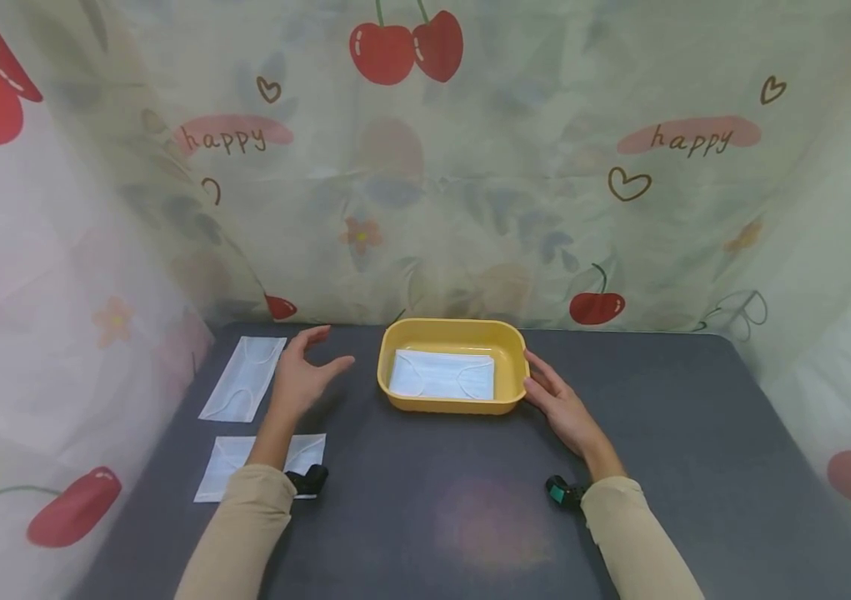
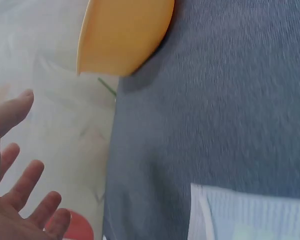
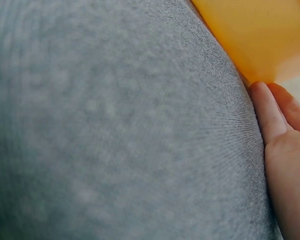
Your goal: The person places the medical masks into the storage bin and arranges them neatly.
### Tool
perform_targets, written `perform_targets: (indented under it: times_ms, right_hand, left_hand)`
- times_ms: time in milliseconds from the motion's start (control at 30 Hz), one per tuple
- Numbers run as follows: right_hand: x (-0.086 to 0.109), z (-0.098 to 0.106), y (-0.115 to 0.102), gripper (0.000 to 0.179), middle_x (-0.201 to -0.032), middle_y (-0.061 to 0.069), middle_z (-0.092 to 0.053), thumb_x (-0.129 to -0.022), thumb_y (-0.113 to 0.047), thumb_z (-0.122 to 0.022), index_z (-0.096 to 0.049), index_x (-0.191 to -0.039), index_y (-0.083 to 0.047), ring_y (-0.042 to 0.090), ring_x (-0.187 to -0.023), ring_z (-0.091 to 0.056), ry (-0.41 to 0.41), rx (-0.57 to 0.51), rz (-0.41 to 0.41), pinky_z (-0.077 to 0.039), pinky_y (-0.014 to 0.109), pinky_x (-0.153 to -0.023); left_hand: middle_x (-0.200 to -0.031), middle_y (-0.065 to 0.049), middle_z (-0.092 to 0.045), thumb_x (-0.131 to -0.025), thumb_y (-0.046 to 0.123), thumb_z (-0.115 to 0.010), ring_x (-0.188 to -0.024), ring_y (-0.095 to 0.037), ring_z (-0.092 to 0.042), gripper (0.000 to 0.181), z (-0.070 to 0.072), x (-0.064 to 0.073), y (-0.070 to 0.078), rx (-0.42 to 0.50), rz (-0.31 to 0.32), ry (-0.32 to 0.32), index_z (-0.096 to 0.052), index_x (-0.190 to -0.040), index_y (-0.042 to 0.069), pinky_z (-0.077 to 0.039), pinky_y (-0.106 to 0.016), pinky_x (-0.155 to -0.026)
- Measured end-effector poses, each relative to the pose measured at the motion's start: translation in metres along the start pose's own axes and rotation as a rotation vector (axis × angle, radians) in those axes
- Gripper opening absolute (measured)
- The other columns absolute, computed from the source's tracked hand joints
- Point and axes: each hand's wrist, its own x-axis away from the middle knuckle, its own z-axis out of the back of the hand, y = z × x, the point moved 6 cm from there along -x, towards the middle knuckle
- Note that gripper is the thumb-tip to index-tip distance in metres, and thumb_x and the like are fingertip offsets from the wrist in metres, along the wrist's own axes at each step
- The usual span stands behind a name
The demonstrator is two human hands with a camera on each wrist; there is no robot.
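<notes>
A yellow plastic basin [image 1: 457,406] stands near the table's far edge, with a pale blue face mask [image 1: 443,375] lying flat inside. My right hand [image 1: 562,412] touches the basin's right end from outside. In the right wrist view, the fingertips [image 3: 262,92] meet the yellow wall [image 3: 265,45] low down. My left hand [image 1: 302,382] is left of the basin, thumb and fingers spread apart with nothing between them. Beside it lies a second face mask [image 1: 242,379], set at a slant. Another mask [image 1: 307,454] lies nearer me, partly hidden under the left forearm.
The dark grey table [image 1: 425,500] ends at a hanging curtain [image 1: 470,208] printed with cherries, which also runs along both sides. A black wrist device [image 1: 308,481] is on the left arm, and another [image 1: 564,492] is on the right.
</notes>
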Motion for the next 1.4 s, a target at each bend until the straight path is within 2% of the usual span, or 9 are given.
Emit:
perform_targets:
  times_ms: [167, 367, 500, 633, 733, 1000, 1100, 1233, 1400]
  right_hand:
    - [0.0, 0.0, -0.001, 0.06, -0.165, 0.013, -0.035, -0.107, -0.036, -0.051, -0.026, -0.162, -0.034, 0.031, -0.148, -0.044, -0.003, -0.003, 0.01, -0.037, 0.045, -0.12]
    - [0.001, 0.0, -0.003, 0.059, -0.166, 0.014, -0.034, -0.108, -0.033, -0.05, -0.026, -0.162, -0.034, 0.032, -0.148, -0.044, 0.0, 0.001, 0.007, -0.034, 0.049, -0.12]
    - [0.0, 0.001, -0.003, 0.059, -0.165, 0.014, -0.035, -0.108, -0.032, -0.05, -0.026, -0.162, -0.034, 0.032, -0.148, -0.044, 0.001, 0.002, 0.012, -0.038, 0.043, -0.119]
    - [-0.001, 0.001, -0.003, 0.059, -0.165, 0.014, -0.036, -0.108, -0.032, -0.05, -0.025, -0.162, -0.034, 0.032, -0.148, -0.044, -0.001, -0.005, 0.017, -0.044, 0.026, -0.113]
    - [0.0, 0.001, -0.004, 0.06, -0.165, 0.014, -0.035, -0.108, -0.033, -0.05, -0.025, -0.162, -0.034, 0.032, -0.148, -0.044, -0.001, -0.006, 0.018, -0.045, 0.016, -0.106]
    - [-0.001, 0.0, -0.003, 0.06, -0.165, 0.013, -0.035, -0.108, -0.034, -0.05, -0.025, -0.162, -0.035, 0.031, -0.148, -0.044, 0.011, 0.002, 0.007, -0.035, 0.047, -0.121]
    - [-0.001, 0.0, -0.002, 0.059, -0.165, 0.013, -0.035, -0.108, -0.034, -0.05, -0.025, -0.162, -0.035, 0.031, -0.148, -0.044, 0.01, -0.003, 0.003, -0.033, 0.049, -0.122]
    - [-0.001, 0.0, -0.001, 0.06, -0.165, 0.013, -0.035, -0.108, -0.035, -0.05, -0.025, -0.162, -0.035, 0.031, -0.148, -0.044, 0.003, 0.001, 0.002, -0.038, 0.039, -0.12]
    - [0.001, -0.001, 0.0, 0.06, -0.165, 0.013, -0.035, -0.108, -0.035, -0.05, -0.025, -0.162, -0.034, 0.032, -0.148, -0.043, -0.003, -0.012, 0.012, -0.045, 0.015, -0.105]
  left_hand:
    - [-0.15, -0.013, -0.054, -0.084, 0.033, -0.085, -0.145, -0.034, -0.044, 0.075, 0.015, 0.002, -0.009, -0.021, 0.022, 0.018, -0.051, -0.148, 0.014, -0.036, -0.056, -0.119]
    - [-0.159, -0.015, -0.044, -0.086, 0.037, -0.082, -0.152, -0.038, -0.032, 0.084, 0.034, 0.004, -0.022, -0.07, 0.068, 0.021, -0.041, -0.157, 0.019, -0.025, -0.063, -0.122]
    - [-0.164, -0.017, -0.036, -0.086, 0.043, -0.08, -0.153, -0.043, -0.026, 0.09, 0.044, 0.006, -0.029, -0.187, 0.054, 0.012, -0.033, -0.161, 0.022, -0.013, -0.066, -0.124]
    - [-0.164, -0.021, -0.035, -0.084, 0.048, -0.081, -0.151, -0.046, -0.029, 0.096, 0.051, 0.006, -0.035, -0.322, -0.006, 0.017, -0.032, -0.161, 0.018, -0.013, -0.065, -0.123]
    - [-0.164, -0.026, -0.03, -0.082, 0.054, -0.079, -0.15, -0.051, -0.026, 0.101, 0.055, 0.007, -0.04, -0.408, -0.005, -0.005, -0.03, -0.162, 0.017, -0.011, -0.067, -0.122]
    - [-0.166, -0.032, -0.017, -0.087, 0.07, -0.062, -0.152, -0.057, -0.013, 0.101, 0.067, 0.015, -0.052, -0.525, 0.093, -0.1, -0.023, -0.163, 0.017, -0.01, -0.074, -0.117]
    - [-0.167, -0.031, -0.011, -0.09, 0.074, -0.055, -0.15, -0.062, -0.008, 0.099, 0.071, 0.019, -0.06, -0.535, 0.152, -0.13, -0.019, -0.164, 0.02, -0.009, -0.079, -0.114]
    - [-0.168, -0.031, -0.004, -0.092, 0.077, -0.046, -0.148, -0.066, -0.003, 0.095, 0.074, 0.023, -0.071, -0.562, 0.219, -0.175, -0.016, -0.165, 0.023, -0.008, -0.082, -0.113]
    - [-0.167, -0.032, -0.002, -0.095, 0.074, -0.043, -0.148, -0.067, -0.001, 0.09, 0.078, 0.028, -0.083, -0.582, 0.25, -0.188, -0.018, -0.164, 0.022, -0.007, -0.08, -0.114]
